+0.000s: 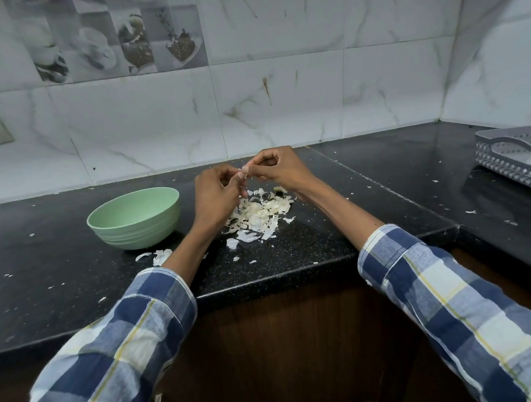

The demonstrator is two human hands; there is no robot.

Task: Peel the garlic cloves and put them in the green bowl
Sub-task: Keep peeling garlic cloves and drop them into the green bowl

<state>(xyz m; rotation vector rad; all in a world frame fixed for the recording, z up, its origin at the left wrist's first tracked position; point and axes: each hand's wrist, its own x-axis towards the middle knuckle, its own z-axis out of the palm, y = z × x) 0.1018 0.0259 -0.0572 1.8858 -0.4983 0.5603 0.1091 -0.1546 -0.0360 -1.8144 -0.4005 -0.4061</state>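
I'm in the middle of the peeling step. Both hands are raised together over the counter (pixel 286 251), just above the pile of skins (pixel 258 214), and they meet at a small pale thing that I take to be a garlic clove (pixel 242 172). It is mostly hidden by fingers, so I cannot tell how much skin is left on it.

My left hand (pixel 216 194) is curled, fingers and thumb drawn in toward the clove; it seems to hold or steady the clove from below. My right hand (pixel 280 167) is also curled, its fingertips pinched at the clove's top, as if pulling at a bit of skin. Neither hand is spread wide; both are closed down narrow on this one small thing.

The bowl (pixel 134 216) sits on the counter just left of my left hand, near it but not touching. From this angle I see only the inside wall, so I cannot say whether any cloves lie in it.

Next, as I judge it, I need to strip the last skin, let it drop on the pile, then carry the bare clove a short way left and release it over the bowl. The clove is small and could slip, so a firm pinch matters.

A grey basket (pixel 520 154) stands well apart at the far right.
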